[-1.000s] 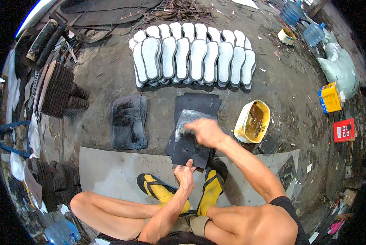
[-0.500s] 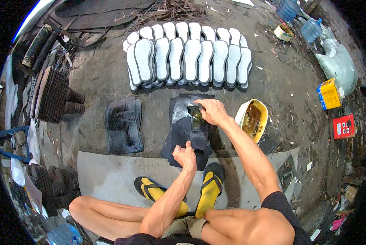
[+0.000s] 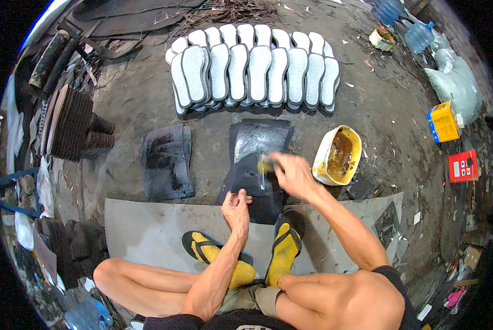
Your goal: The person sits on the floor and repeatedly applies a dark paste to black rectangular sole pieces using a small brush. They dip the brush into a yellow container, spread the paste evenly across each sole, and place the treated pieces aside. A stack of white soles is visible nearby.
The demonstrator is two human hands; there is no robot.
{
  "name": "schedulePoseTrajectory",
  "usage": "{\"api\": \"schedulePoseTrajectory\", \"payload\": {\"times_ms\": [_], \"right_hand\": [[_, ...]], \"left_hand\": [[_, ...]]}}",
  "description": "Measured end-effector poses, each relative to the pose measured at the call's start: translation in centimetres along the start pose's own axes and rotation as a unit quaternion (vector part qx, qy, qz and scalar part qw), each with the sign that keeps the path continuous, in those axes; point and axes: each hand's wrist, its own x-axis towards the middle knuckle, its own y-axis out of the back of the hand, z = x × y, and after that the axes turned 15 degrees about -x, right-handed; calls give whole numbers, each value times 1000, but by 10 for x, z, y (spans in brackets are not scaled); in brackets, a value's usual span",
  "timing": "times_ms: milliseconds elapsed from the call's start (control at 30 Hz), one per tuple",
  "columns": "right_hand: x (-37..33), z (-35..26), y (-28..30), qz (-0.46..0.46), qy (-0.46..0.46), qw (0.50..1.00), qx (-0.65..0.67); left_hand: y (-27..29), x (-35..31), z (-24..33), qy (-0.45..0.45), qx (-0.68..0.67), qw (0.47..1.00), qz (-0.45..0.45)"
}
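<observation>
My right hand grips a flat glue brush, blurred, its yellowish end against the black sheet in front of me. My left hand pinches the near left part of that sheet between thumb and fingers. Beneath and beyond it lies another black sheet, glossy with a wet film. Right of the sheets stands a whitish-yellow tub with brown glue inside. To the left, more black sheets lie stacked, smeared with shiny patches.
Rows of white-topped insoles are stacked beyond the sheets. A grey board lies under my sandalled feet. Dark ridged sole stacks stand at left. On the right are a yellow can, a red box and a pale sack.
My right hand has drawn the brush nearer to me, from the far wet part onto the near sheet. My left hand has shifted slightly left. The head view has tilted a little.
</observation>
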Motion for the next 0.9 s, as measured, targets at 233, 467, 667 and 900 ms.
{"api": "schedulePoseTrajectory", "payload": {"times_ms": [233,467,667,900], "right_hand": [[64,-53,-37,-179,248,947,-99],[61,4,-18,-1,-1,992,-128],[-57,-49,-60,-19,153,978,-141],[-58,-19,45,24,-111,983,145]], "left_hand": [[3,1,16,-45,313,947,-45],[-27,-3,32,23,142,989,-40],[8,-10,51,-126,317,940,-6],[-12,19,51,-6,231,970,-74]]}}
